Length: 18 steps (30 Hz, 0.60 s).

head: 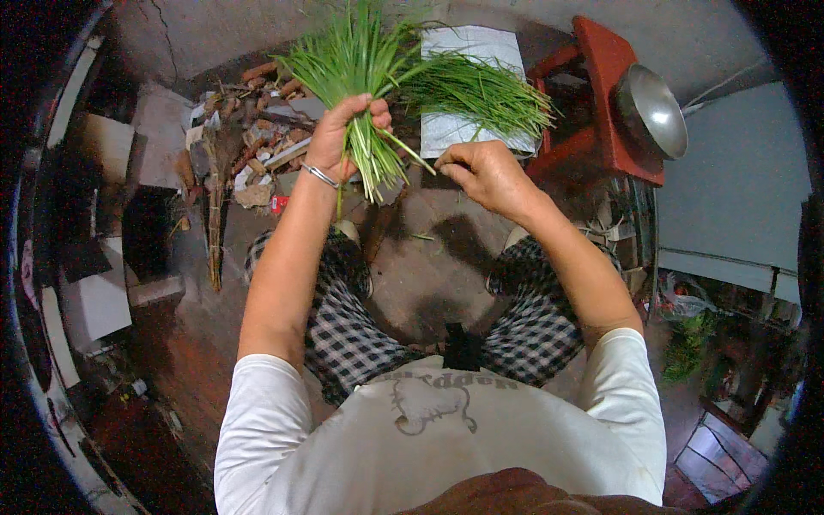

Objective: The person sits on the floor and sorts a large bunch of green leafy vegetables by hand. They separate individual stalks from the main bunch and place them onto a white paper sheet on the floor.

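My left hand [347, 132] is closed around a bunch of long green leafy stalks [370, 158], possibly Chinese chives, with the pale stem ends pointing down towards me and the leaves fanning out beyond the fist. One stalk sticks out to the right of the bunch, and its pale tip lies at the fingertips of my right hand [479, 170]. Thumb and forefinger are close together there; whether they pinch the tip cannot be told. Behind my right hand, a larger pile of the same green stalks [483, 96] lies on a white woven sack [473, 40].
A metal bowl [653, 112] leans tilted against a red stool [605, 96] at the right. Corncobs and scrap wood [270, 129] are heaped by the wall at the left, beside a straw broom [215, 219]. Greens [689, 347] lie on the floor at far right.
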Tool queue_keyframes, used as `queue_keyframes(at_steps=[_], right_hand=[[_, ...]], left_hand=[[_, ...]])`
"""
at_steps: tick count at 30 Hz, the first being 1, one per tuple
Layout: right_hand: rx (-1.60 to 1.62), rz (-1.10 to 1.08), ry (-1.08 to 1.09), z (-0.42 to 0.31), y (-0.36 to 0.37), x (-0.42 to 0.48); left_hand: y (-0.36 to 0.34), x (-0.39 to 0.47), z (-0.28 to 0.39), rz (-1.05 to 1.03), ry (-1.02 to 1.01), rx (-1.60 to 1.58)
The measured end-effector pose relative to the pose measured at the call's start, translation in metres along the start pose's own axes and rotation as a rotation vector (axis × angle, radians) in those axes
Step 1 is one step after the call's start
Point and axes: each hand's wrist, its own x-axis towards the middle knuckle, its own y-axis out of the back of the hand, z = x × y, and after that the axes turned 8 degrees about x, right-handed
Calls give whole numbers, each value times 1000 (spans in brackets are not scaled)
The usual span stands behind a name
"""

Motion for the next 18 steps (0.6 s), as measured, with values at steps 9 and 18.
queue_keyframes(at_steps=[9,18], right_hand=[[523,-124,-82,-18,-26,22],[624,-222,-212,-31,-28,8]], left_hand=[[-20,-9,-6,-80,-12,39],[-18,-10,1,-42,-66,49]])
